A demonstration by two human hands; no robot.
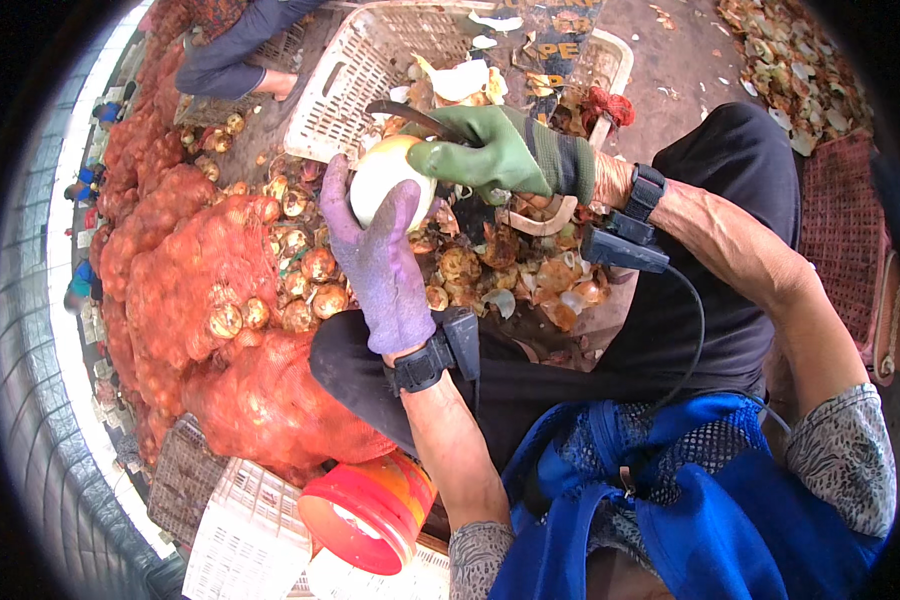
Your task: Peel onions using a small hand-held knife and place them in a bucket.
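Observation:
A peeled white onion [378, 185] is held up in front of me, above a heap of unpeeled onions and loose skins. My left hand [378, 245], in a purple glove, is wrapped round its left and lower side. In a green glove, my right hand [490, 150] grips a knife [415, 117] with a dark, curved blade, which reaches left over the top of the onion. The right thumb presses against the onion's side. The knife's handle is hidden inside the right glove.
Red mesh sacks of onions [210, 270] line the left. Beyond my hands stands a plastic crate [320, 105] with peelings inside. A red bucket [360, 525] and white crates [245, 540] sit at lower left. Another person's leg [220, 75] shows at upper left. Onion skins [795, 75] lie at upper right.

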